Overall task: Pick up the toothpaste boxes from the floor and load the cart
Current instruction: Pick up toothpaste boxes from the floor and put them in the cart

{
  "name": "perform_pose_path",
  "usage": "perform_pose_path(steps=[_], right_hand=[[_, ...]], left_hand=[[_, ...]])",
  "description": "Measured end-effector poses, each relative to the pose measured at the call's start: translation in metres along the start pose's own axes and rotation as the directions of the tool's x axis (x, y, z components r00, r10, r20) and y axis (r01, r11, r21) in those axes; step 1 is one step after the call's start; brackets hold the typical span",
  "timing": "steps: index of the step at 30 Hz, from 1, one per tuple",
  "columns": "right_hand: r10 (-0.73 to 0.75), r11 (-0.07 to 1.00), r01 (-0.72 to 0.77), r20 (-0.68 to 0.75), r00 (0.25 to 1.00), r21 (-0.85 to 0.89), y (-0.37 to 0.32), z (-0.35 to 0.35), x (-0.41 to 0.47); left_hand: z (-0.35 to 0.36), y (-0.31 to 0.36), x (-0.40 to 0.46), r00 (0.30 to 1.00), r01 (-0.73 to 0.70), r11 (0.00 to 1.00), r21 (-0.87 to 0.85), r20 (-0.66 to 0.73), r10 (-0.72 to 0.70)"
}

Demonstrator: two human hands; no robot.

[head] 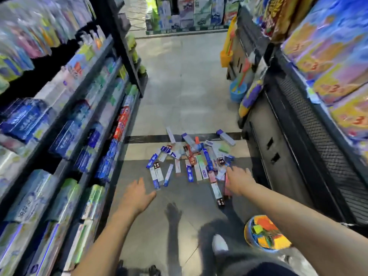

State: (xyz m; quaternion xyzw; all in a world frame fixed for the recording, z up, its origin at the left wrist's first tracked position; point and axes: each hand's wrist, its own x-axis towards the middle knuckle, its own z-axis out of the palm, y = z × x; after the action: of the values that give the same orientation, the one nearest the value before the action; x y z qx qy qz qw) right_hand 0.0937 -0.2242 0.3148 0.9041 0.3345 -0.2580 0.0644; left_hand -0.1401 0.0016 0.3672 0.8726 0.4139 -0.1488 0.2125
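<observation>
Left hand (137, 193): centre-lower frame, extended forward over the grey floor (185, 80), fingers spread and fairly straight, holding nothing. It sits just short of the near-left edge of the box pile, not touching it.

Right hand (238, 181): right of centre, extended over the near-right edge of the pile, palm down. Fingers look loosely spread; whether the fingertips touch a box cannot be told because of motion blur. No box visibly gripped.

Toothpaste boxes (191, 158): scattered heap on the floor, centre of frame, between the two hands and beyond them. Mostly blue-white, some red, pink and green. They lie flat at mixed angles, several overlapping. One long box (217, 191) lies just below the right hand.

Lower frame: shadow of an arm and hand on the floor; a white shoe (219, 244); a round bucket of coloured items (264, 234) at lower right.

Left side: shelving (65, 124) stocked with boxed products. Right side: a dark shelf unit (282, 148) with colourful packages above. No cart visible.
</observation>
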Motion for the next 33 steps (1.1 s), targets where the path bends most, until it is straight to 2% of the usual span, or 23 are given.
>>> perform_pose_path(steps=[5, 9, 14, 20, 28, 33], right_hand=[[0.119, 0.993, -0.119, 0.061, 0.991, 0.007, 0.066, 0.003, 0.043], [0.172, 0.982, -0.181, 0.128, 0.977, 0.063, 0.093, 0.023, 0.080], [0.222, 0.942, -0.269, 0.228, 0.948, 0.202, 0.112, 0.073, 0.135], [0.271, 0.877, -0.371, 0.324, 0.906, 0.305, 0.135, 0.161, 0.212], [0.351, 0.736, -0.508, 0.389, 0.852, 0.448, 0.160, 0.305, 0.332], [0.351, 0.646, -0.540, 0.419, 0.838, 0.540, 0.164, 0.408, 0.400]], left_hand=[[0.038, 0.079, 0.062, 0.988, -0.076, 0.997, 0.015, 0.135, 0.074], [0.074, 0.119, 0.099, 0.966, -0.110, 0.992, -0.059, 0.227, 0.120], [0.141, 0.138, 0.160, 0.930, -0.070, 0.997, 0.038, 0.364, 0.051], [0.253, 0.146, 0.240, 0.853, -0.026, 0.998, 0.050, 0.522, -0.004], [0.435, 0.153, 0.345, 0.792, 0.011, 1.000, 0.024, 0.611, -0.023], [0.557, 0.154, 0.411, 0.773, 0.162, 0.985, -0.059, 0.628, -0.090]])
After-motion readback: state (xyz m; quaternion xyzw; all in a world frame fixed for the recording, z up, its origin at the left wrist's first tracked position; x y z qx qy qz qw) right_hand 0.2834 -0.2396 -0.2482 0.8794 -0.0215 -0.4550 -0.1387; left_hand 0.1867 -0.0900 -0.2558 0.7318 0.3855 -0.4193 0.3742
